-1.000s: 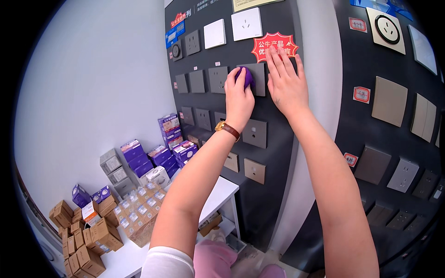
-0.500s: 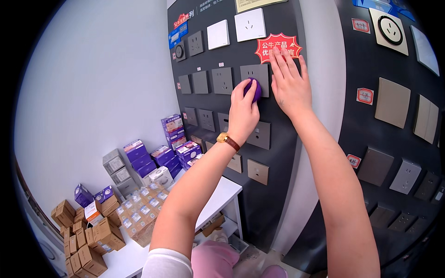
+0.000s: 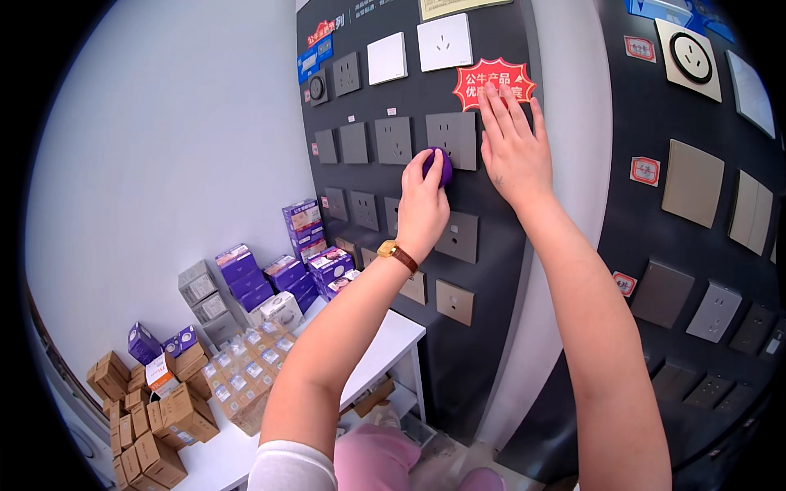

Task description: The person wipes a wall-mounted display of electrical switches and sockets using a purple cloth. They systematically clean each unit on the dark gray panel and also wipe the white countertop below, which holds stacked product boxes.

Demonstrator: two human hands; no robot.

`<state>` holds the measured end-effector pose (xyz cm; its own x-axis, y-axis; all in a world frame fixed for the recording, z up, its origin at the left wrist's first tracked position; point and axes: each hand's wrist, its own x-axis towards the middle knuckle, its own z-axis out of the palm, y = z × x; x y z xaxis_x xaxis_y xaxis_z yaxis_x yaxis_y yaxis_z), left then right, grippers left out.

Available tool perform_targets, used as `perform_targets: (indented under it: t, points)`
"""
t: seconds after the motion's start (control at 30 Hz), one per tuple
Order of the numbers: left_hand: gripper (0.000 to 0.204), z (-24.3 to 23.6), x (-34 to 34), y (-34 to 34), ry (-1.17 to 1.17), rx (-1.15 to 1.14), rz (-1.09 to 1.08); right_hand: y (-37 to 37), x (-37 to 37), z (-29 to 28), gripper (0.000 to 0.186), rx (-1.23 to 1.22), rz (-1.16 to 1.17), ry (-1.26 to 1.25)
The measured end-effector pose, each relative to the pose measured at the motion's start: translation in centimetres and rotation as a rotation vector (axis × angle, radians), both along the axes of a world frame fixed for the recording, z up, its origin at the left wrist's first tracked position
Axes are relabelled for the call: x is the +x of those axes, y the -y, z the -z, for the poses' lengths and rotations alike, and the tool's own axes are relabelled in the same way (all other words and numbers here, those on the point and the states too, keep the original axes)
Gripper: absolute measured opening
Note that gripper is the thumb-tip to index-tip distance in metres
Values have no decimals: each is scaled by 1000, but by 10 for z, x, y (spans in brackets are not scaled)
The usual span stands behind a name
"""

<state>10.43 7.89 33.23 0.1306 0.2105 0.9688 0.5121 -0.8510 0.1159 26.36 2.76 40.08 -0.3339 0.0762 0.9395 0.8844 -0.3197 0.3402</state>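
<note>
Against a grey socket plate (image 3: 452, 139), the left hand (image 3: 422, 204) presses a purple pad (image 3: 439, 168).

Light: bright and even, no hard shadows across the pale wall (image 3: 164, 147).
Shadow: my forearms throw only faint shade on the dark display board (image 3: 491, 344).
Glare: soft sheen on the white plates at that board's top.
Focus: sharp on my hands.
Distortion: board edges bow outward; black fisheye rim all round.
</note>
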Motion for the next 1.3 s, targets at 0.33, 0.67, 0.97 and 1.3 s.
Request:
perform_targets:
  t: [0.33,0.67,0.97,1.3]
  points:
    - [44,-17,-2,-9,51,52,8,-2,1,-1,60,-13,-45,1]
    - [47,-30,37,8,-19,293,23,-5,4,0,58,35,-78,17]
    - [47,-11,-30,-32,22,246,-180,-2,4,-2,57,4,-92,16]
    - [33,-55,-33,-89,294,57,-124,-2,5,-2,56,4,-88,23]
